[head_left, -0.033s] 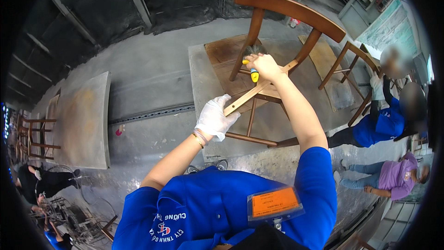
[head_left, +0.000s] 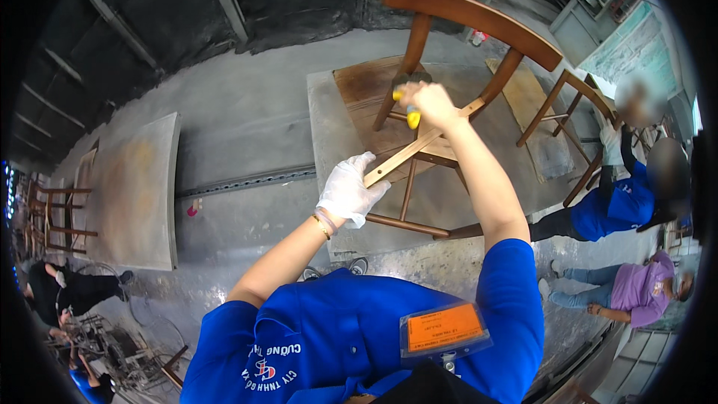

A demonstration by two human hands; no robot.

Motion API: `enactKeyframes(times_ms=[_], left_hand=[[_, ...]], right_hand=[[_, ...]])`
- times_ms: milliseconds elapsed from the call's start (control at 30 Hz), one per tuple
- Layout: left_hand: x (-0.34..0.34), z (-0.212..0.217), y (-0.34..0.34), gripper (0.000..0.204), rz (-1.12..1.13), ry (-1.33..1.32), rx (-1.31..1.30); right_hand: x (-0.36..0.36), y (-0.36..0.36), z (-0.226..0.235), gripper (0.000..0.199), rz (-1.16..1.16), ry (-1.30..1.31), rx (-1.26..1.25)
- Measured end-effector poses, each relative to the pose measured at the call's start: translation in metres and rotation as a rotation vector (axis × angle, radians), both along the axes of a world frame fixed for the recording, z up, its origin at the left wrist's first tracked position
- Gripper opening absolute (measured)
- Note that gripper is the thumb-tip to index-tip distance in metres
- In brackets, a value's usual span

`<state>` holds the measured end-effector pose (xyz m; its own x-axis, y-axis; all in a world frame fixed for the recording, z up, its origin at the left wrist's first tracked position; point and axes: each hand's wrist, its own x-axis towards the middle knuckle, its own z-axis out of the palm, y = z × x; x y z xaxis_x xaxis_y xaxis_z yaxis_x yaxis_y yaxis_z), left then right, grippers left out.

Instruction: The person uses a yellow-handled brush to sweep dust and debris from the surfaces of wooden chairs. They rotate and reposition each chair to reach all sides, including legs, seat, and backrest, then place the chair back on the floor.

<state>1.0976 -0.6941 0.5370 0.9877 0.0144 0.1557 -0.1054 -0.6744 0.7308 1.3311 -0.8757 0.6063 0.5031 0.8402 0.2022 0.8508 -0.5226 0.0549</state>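
Note:
A brown wooden chair (head_left: 473, 24) with a curved backrest stands before me, and pale bare-wood rails (head_left: 404, 158) show at its seat frame. My left hand (head_left: 347, 188), in a white glove, is closed round the near left end of one pale rail. My bare right hand (head_left: 432, 103) is above the rails, closed on a yellow-handled brush (head_left: 413, 118). Dark, blurred bristles stick out beyond the knuckles. Whether the bristles touch the chair I cannot tell. My fingers hide much of the handle.
The chair stands on a grey board (head_left: 323, 116) with a brown-stained sheet (head_left: 359, 93). Another chair (head_left: 557, 108) and a person in blue (head_left: 615, 202) are to the right, with a person in purple (head_left: 639, 292) below. A stained panel (head_left: 138, 187) lies left, near stacked chairs (head_left: 63, 217).
My right hand has turned slightly with the brush, and both are now blurred by motion. My left hand keeps its hold on the rail end.

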Motion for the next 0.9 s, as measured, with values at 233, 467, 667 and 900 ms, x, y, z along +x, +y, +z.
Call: enactKeyframes(times_ms=[233, 467, 667, 900], left_hand=[[0.008, 0.001, 0.002, 0.065, -0.001, -0.046, -0.029], [0.011, -0.001, 0.001, 0.064, -0.009, -0.010, -0.011], [0.014, -0.001, -0.001, 0.056, 0.007, 0.203, -0.129], [-0.028, -0.013, -0.033, 0.057, 0.062, 0.144, -0.107]], right_hand=[[0.030, -0.002, -0.017, 0.008, -0.073, -0.423, 0.036], [-0.058, -0.021, -0.016, 0.014, -0.040, 0.099, 0.666], [-0.221, -0.061, -0.045, 0.022, -0.289, 0.272, 1.377], [-0.361, -0.122, -0.122, 0.021, -0.727, 0.509, 1.564]])
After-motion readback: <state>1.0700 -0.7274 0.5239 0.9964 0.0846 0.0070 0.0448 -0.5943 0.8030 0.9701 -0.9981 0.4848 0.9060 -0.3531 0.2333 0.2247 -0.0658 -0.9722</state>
